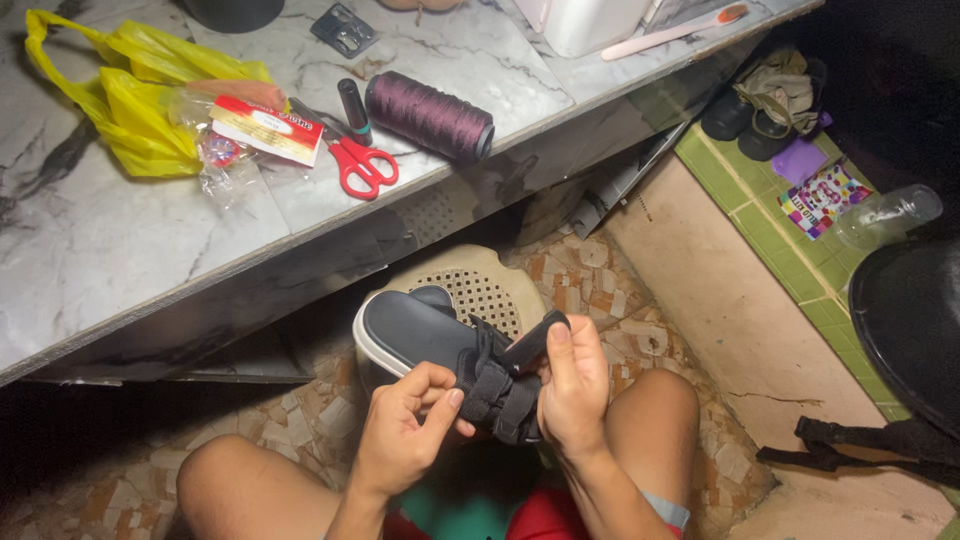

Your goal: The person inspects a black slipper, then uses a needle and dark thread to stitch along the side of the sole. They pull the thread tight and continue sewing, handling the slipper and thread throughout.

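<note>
I hold the black sandal [440, 345] over my knees, below the marble counter [120, 250]. My left hand [400, 435] pinches its strap [495, 385]; my right hand [572, 385] grips the strap's other side. Red scissors [360, 165] lie on that counter.

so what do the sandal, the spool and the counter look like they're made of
Sandal: smooth black footbed with a matte sheen, probably synthetic leather or foam, over a white rubbery-looking sole edge; its straps look like woven black fabric.
Spool: dark purple thread, with fine wound ridges showing.
Counter: grey-veined white and glossy, marble or a marble-look surface; I cannot tell which.
</note>
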